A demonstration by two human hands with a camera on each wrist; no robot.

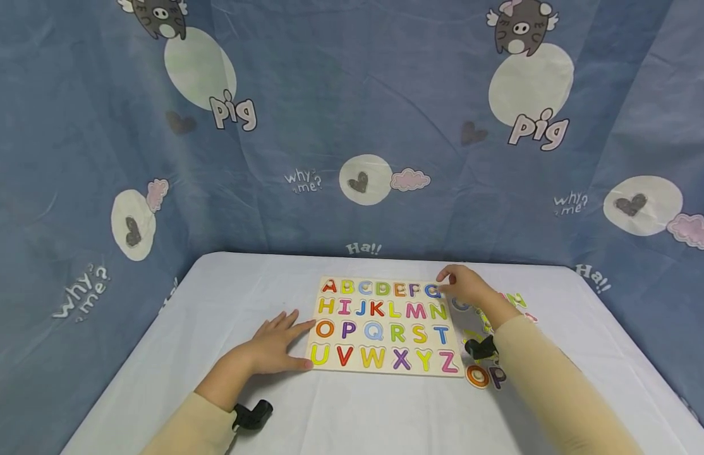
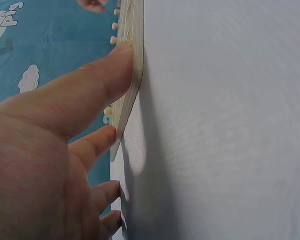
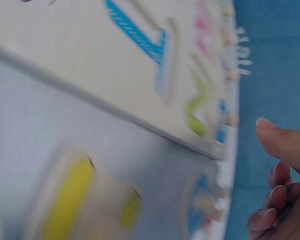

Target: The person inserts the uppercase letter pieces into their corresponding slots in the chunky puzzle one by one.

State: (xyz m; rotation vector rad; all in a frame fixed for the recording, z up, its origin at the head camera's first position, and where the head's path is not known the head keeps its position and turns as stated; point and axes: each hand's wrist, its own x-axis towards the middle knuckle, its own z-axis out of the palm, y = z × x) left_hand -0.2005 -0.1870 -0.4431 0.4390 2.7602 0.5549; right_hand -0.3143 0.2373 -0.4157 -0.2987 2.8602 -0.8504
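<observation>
A wooden alphabet board (image 1: 356,343) lies on the table with rows of coloured letters A to Z. Knobs (image 2: 114,40) stand up from it in the left wrist view. My left hand (image 1: 272,347) is at its left side, thumb (image 2: 121,65) and index finger touching the edge, the other fingers spread. My right hand (image 1: 468,287) hovers by the blue letter G (image 1: 433,291) at the far right corner. In the right wrist view its thumb (image 3: 280,142) stands apart from loosely curled fingers, and nothing is held.
Loose letter pieces lie right of the board, among them an orange O (image 1: 469,374), a purple P (image 1: 498,377) and a green N (image 1: 515,299); my right forearm partly covers others. A white cloth (image 1: 295,417) covers the table. Behind hangs a blue printed curtain (image 1: 306,76).
</observation>
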